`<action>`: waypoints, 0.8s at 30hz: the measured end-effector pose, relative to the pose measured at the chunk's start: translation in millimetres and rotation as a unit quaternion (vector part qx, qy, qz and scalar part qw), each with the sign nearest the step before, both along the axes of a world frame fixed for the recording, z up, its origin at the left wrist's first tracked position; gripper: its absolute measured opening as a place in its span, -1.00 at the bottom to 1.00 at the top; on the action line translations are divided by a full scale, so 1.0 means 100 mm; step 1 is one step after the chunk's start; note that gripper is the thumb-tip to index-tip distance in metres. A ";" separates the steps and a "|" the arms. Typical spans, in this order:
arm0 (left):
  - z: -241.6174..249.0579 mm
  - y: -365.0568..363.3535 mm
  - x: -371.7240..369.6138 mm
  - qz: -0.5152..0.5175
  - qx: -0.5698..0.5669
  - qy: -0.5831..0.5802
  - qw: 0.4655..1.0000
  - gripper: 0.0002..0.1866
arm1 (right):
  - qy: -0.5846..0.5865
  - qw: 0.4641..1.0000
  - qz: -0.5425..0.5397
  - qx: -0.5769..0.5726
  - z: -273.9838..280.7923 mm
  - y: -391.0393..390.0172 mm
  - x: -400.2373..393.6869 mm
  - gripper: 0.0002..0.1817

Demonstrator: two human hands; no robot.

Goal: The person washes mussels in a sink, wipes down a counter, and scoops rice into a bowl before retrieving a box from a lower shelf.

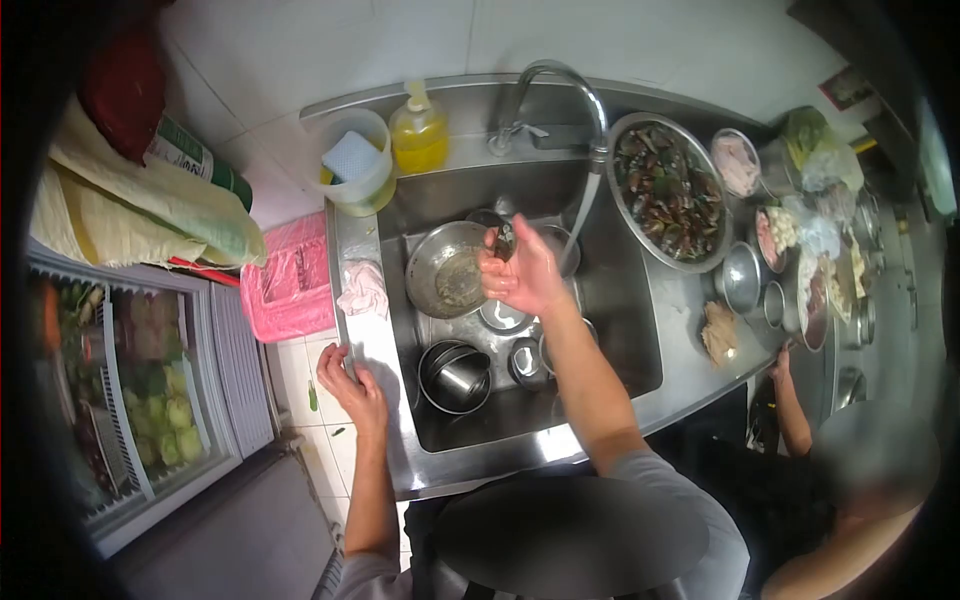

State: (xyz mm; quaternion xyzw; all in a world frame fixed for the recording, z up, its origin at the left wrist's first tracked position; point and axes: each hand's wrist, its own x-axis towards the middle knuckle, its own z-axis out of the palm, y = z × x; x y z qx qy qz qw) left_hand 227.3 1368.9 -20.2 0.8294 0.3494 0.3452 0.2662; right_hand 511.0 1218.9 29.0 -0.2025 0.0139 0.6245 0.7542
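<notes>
My right hand (525, 268) is raised over the sink (630, 340), its fingers curled round a small dark mussel (505, 242). Under it, a round metal pan (440, 275) with murky residue lies in the basin, among metal bowls. Water runs from the curved faucet (600, 130) just right of the hand. My left hand (352, 388) hangs at the sink's left edge, fingers apart and holding nothing, below a crumpled pink cloth (363, 290). On the right counter, a large oval metal tray (722, 255) holds many dark mussels (665, 190).
Yellow soap bottle (418, 140) and plastic tub (365, 195) stand behind the sink. A pink basket (290, 320) and open fridge (150, 390) are left. Bowls of food and a co-worker's arm (792, 400) are right. Dark pots (455, 377) sit in the basin.
</notes>
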 end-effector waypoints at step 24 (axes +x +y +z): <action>0.41 -1.02 3.14 -0.431 -0.544 -0.130 0.709 -0.58 | -0.202 0.876 -0.356 -0.256 0.15 -0.55 0.60 -0.76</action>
